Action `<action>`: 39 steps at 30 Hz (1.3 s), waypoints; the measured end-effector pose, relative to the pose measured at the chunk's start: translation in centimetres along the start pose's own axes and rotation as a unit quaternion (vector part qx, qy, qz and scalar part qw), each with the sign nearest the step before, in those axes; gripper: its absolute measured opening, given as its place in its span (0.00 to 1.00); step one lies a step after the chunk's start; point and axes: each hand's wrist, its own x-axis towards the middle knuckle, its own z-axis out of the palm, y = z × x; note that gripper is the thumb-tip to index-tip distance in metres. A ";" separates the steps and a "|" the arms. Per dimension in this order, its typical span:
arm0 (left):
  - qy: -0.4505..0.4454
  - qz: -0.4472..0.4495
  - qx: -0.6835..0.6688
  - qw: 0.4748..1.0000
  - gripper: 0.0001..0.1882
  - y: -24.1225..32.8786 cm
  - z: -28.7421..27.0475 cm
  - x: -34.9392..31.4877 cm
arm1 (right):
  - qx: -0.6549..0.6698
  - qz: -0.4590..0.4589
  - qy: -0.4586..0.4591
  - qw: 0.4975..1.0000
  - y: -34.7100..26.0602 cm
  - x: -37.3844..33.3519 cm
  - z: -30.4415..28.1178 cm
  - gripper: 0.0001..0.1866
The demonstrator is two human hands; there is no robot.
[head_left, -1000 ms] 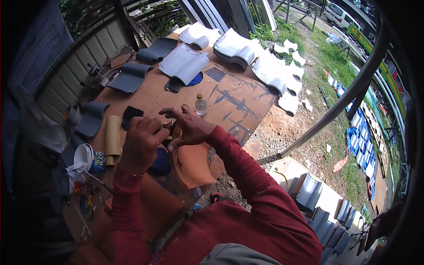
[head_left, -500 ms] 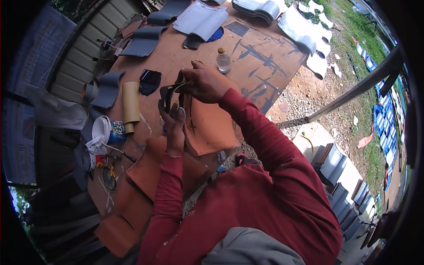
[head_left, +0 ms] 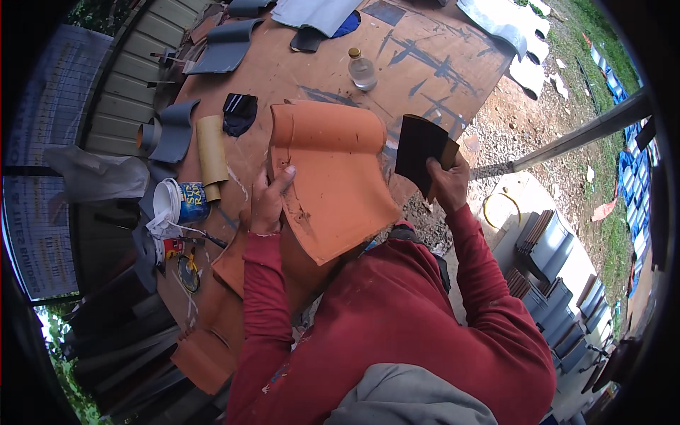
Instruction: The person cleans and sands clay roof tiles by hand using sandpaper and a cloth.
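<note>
Here, dark sheet in right hand.

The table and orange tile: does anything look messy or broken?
Yes. The table has dark grey streaks near the clear bottle, like smeared paint. The orange tile has patchy dark marks along its left edge, unlike its cleaner middle; maybe dirt or damage.

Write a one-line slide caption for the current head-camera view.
Left hand at the left edge of an orange curved roof tile, right hand holding a brown-backed black sheet beside it.
</note>
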 end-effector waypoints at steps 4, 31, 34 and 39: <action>0.006 -0.024 0.129 0.991 0.24 -0.7 -2.5 1.5 | -0.092 0.027 0.018 0.995 5.0 -3.9 -1.9 0.11; 0.294 -0.080 0.328 0.894 0.40 -19.2 -9.9 -3.0 | -0.460 -0.222 -0.262 0.819 9.1 7.0 13.8 0.29; 0.293 -0.086 0.351 0.885 0.40 -18.0 -9.3 -2.8 | -0.473 -0.198 -0.256 0.819 9.5 12.1 15.5 0.28; 0.328 -0.025 0.302 0.895 0.38 -17.7 -8.6 -3.1 | -0.469 -0.209 -0.380 0.770 7.3 9.5 13.7 0.29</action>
